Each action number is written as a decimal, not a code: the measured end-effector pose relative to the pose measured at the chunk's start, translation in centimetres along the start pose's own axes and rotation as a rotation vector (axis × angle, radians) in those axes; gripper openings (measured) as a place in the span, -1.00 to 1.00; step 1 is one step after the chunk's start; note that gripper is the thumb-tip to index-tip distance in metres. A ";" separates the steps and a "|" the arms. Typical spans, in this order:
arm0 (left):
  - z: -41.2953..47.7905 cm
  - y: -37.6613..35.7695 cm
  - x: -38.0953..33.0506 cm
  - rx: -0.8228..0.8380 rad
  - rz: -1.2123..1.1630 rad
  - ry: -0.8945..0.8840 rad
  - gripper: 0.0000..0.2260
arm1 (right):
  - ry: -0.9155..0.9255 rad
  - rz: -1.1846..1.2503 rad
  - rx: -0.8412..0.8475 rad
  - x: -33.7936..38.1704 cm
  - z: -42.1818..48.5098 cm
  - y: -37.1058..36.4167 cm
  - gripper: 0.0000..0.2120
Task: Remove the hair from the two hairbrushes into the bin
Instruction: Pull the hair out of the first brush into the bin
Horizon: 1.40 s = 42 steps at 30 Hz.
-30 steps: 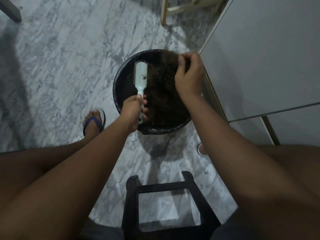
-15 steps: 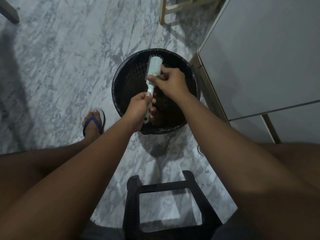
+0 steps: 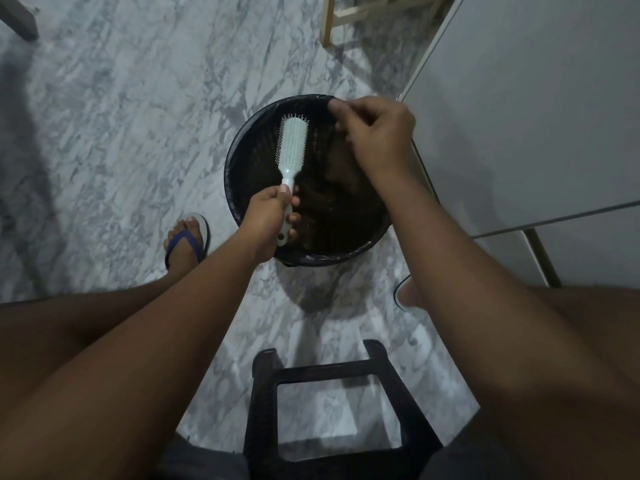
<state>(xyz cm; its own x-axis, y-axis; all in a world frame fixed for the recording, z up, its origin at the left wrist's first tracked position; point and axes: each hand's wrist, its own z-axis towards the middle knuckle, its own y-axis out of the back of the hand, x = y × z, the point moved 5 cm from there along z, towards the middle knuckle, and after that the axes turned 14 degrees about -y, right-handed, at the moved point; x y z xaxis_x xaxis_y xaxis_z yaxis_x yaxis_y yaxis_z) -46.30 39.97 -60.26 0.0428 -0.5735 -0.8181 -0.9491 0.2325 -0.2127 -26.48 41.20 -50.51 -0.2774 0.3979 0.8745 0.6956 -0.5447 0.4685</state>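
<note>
A pale mint hairbrush is held over the round black bin, bristles up, its head pointing away from me. My left hand grips its handle at the bin's near rim. My right hand hovers over the bin's far right side, to the right of the brush head and apart from it. Its fingertips are pinched together; a thin dark wisp of hair seems to hang from them, hard to tell against the dark bin. Only one hairbrush is in view.
A grey cabinet stands close on the bin's right. A black stool frame sits between my knees. My sandalled left foot rests on the marble floor to the left of the bin. Wooden furniture legs stand beyond.
My right hand has pulled away from the brush head, up and to the right over the bin. The brush has tilted back to the left in my left hand.
</note>
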 end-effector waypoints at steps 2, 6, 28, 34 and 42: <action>-0.1 0.4 0.0 -0.008 -0.016 -0.003 -0.80 | 0.011 0.025 -0.116 -0.4 0.2 1.3 -0.76; -0.1 0.2 -0.1 0.014 -0.035 -0.003 -0.79 | -0.238 -0.411 0.226 -4.1 0.2 -1.0 -0.73; -1.2 -1.3 0.4 0.175 -0.080 0.069 -0.83 | -0.448 0.136 0.213 -4.3 2.8 -4.5 -0.78; -1.6 -2.2 -0.2 0.169 -0.200 0.113 -0.79 | -0.682 0.498 0.144 -4.9 2.0 -4.1 -0.75; -1.7 -1.7 -0.6 0.178 -0.322 0.178 -0.74 | -0.633 0.342 0.451 -6.0 -0.3 -6.6 -0.36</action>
<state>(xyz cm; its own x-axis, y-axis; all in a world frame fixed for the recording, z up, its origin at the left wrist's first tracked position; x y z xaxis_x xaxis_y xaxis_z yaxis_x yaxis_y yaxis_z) -45.22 38.57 -58.54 0.2593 -0.7627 -0.5925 -0.8266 0.1421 -0.5446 -29.59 42.15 -58.83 0.3263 0.6762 0.6606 0.9086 -0.4172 -0.0217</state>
